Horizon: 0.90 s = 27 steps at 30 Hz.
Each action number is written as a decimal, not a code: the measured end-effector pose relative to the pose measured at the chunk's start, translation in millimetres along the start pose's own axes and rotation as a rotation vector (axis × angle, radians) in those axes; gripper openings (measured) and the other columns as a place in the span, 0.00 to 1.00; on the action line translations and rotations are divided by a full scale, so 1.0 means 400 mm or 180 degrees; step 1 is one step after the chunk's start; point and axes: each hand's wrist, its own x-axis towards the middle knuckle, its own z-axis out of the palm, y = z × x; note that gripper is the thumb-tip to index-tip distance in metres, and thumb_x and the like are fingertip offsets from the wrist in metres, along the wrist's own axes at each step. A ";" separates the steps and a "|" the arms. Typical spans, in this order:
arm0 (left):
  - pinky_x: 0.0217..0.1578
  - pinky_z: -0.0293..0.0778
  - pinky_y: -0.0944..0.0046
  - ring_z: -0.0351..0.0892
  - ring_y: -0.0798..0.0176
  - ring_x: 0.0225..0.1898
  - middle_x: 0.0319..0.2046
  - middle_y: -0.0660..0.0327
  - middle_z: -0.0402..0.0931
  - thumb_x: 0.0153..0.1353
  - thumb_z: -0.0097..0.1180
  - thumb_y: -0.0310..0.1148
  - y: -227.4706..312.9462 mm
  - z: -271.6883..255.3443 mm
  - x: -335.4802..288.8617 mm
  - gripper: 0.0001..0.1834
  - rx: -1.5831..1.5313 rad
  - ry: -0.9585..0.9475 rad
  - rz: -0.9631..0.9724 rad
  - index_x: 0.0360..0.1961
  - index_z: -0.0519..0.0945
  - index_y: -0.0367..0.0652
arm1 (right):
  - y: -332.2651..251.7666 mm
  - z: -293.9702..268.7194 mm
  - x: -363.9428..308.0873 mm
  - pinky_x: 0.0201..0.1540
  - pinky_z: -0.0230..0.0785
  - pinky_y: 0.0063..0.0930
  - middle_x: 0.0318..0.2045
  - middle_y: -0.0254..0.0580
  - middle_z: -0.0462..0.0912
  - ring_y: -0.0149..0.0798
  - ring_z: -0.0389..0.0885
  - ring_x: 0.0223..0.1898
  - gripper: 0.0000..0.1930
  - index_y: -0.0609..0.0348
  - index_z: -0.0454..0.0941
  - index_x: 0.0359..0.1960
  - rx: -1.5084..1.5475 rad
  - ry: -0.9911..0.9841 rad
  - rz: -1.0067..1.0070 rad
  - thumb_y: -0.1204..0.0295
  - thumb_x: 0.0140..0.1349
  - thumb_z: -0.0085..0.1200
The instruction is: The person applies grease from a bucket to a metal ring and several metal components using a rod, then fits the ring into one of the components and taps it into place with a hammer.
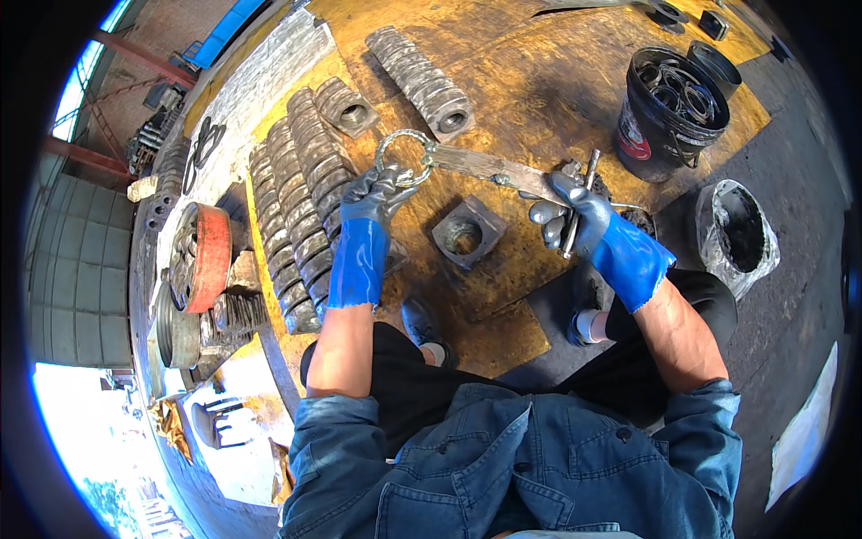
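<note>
My left hand (370, 199), in a blue and grey glove, is closed on a greasy metal ring (403, 135) held up in front of me. Its fingers grip the ring's lower edge. My gloved right hand (582, 214) is closed around the near end of a flat, worn strip (485, 167), wood or metal, I cannot tell. A thin metal rod (588, 171) also passes through that hand, standing across the strip. The strip's far end touches the ring's right side. Below the strip, a square block with a round hole (466, 235) lies on the stained floor sheet.
Rows of ribbed metal blocks (316, 148) lie left, another row (413, 76) farther off. A black bucket (642, 135) of rings stands right, near a plastic-lined pail (763, 247) with black contents. A red round container (211, 256) of parts sits at left.
</note>
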 end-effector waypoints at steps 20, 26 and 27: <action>0.38 0.84 0.57 0.84 0.59 0.41 0.41 0.52 0.83 0.64 0.61 0.28 0.018 -0.040 -0.013 0.13 0.0796 -0.1263 -0.0134 0.48 0.81 0.34 | 0.002 0.029 -0.012 0.21 0.73 0.30 0.33 0.52 0.86 0.41 0.83 0.21 0.15 0.48 0.78 0.47 -0.0566 0.0135 0.0046 0.55 0.71 0.46; 0.41 0.85 0.51 0.84 0.52 0.45 0.46 0.49 0.82 0.63 0.60 0.25 0.023 -0.003 -0.018 0.12 0.0398 -0.0538 -0.0534 0.48 0.79 0.36 | 0.012 0.011 0.000 0.23 0.73 0.33 0.31 0.51 0.85 0.40 0.82 0.21 0.19 0.52 0.75 0.54 0.0241 -0.0012 -0.0186 0.54 0.72 0.44; 0.41 0.85 0.50 0.84 0.52 0.44 0.45 0.50 0.82 0.63 0.60 0.25 0.019 0.000 -0.014 0.12 0.0246 -0.0432 -0.0498 0.47 0.80 0.36 | 0.005 -0.014 0.002 0.25 0.73 0.38 0.32 0.50 0.85 0.40 0.80 0.20 0.20 0.52 0.74 0.55 0.0543 -0.0142 -0.0059 0.54 0.72 0.43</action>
